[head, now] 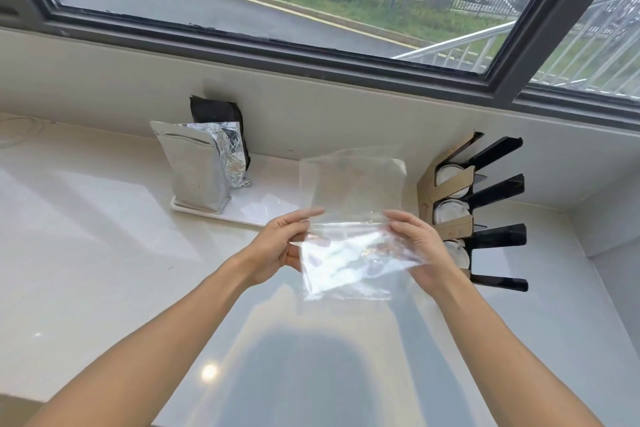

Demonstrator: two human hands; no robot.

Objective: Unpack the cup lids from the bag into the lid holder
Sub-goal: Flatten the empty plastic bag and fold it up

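The clear bag (349,218) is held up over the middle of the bench (104,253), pinched at its sides by the left hand (277,246) and the right hand (419,246). It appears emptied and folded. It is best flattened and set aside. White lids (450,211) are seen stacked in the lid holder (485,211) at the bench's far right corner.

Clear bag held up, lid holder at the right

The clear plastic bag (351,218) was flat, crinkled and see-through, raised above the counter. The lid holder (474,211), cardboard with black dividers, stood against the wall with white lids (450,211) in its slots.
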